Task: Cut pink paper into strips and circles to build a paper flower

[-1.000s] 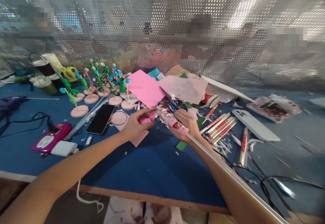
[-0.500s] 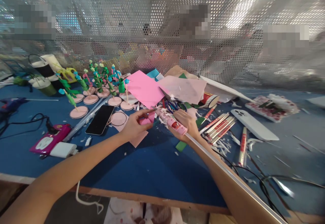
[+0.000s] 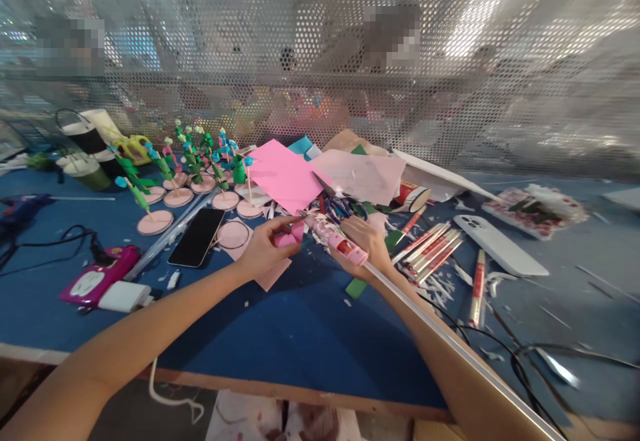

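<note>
Pinching a pink paper piece (image 3: 293,235) just above the bench (image 3: 280,334) in the left hand (image 3: 260,251), right hand (image 3: 369,241) clenched round a glue gun (image 3: 340,245) nosing it; risks burnt fingertips (image 3: 286,222) on any slip.

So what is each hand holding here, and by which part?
The left hand pinches a small pink paper piece at its left end, between thumb and fingers. The right hand grips a pink glue gun around its rear body.

No words readable anywhere here: print on the pink patterned tool (image 3: 340,244) blurs out, the red-and-white sticks (image 3: 434,246) on the table (image 3: 300,334) likewise (just stripes of colour), magenta case (image 3: 100,275) too.
</note>
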A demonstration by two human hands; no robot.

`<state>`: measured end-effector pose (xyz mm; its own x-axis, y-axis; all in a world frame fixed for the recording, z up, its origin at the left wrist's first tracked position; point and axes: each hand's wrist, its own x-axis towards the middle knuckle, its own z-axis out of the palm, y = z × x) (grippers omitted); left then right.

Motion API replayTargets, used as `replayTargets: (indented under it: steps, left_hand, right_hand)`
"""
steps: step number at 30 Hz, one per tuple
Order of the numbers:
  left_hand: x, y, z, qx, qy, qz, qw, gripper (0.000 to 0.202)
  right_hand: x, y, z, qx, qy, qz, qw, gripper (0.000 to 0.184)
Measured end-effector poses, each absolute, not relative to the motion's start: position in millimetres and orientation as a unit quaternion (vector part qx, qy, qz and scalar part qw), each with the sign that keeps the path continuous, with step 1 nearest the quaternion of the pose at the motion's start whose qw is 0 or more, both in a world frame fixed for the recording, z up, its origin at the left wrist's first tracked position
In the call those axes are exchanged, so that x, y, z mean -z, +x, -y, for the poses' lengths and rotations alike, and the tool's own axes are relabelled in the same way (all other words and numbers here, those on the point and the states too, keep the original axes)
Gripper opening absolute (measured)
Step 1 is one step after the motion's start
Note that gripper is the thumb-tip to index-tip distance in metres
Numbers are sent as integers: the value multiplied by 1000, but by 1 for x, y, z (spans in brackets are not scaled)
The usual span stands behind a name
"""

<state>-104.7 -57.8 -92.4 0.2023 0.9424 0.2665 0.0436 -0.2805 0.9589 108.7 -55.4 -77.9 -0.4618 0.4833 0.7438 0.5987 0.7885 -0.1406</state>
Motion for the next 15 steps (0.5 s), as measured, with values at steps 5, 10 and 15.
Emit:
replayTargets:
  steps: [5,10,15]
  left_hand:
    - [93,-106,57,-493,626,-399,454,53]
    - [90,-106,58,-493,629,-395,454,54]
    - [90,-107,57,-494,627,-391,458,54]
  right_hand:
    - [78,109,55,64,-334,850,402,19]
    - [78,111,54,80,-323,850,409,20]
    - [78,112,54,69,-342,848,399,22]
